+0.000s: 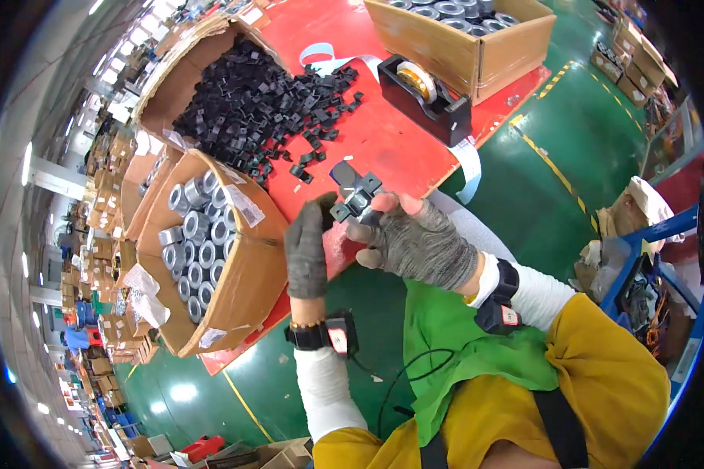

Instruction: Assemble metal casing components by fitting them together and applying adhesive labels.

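Note:
A small black bracket (359, 195) with square tabs is held up in front of me, above the near edge of the red table (391, 137). My right hand (426, 244), in a grey knit glove with bare fingertips, is closed on its right side. At its left tab, the gloved fingers of my left hand (308, 244) close in; their grip is partly hidden. A dark rounded piece sticks out behind the bracket, too unclear to name. Beyond it, a large heap of similar black brackets (238, 105) spills from a tipped carton (168, 98) onto the table.
Left of my hands stands an open carton (250, 266) of grey metal rings (197, 227). Another carton (477, 66) of rings sits at the far right, beside a black tape dispenser (424, 98). A blue rack (657, 227) stands right, beyond the green floor (540, 187). A black cable (399, 371) loops below my wrists.

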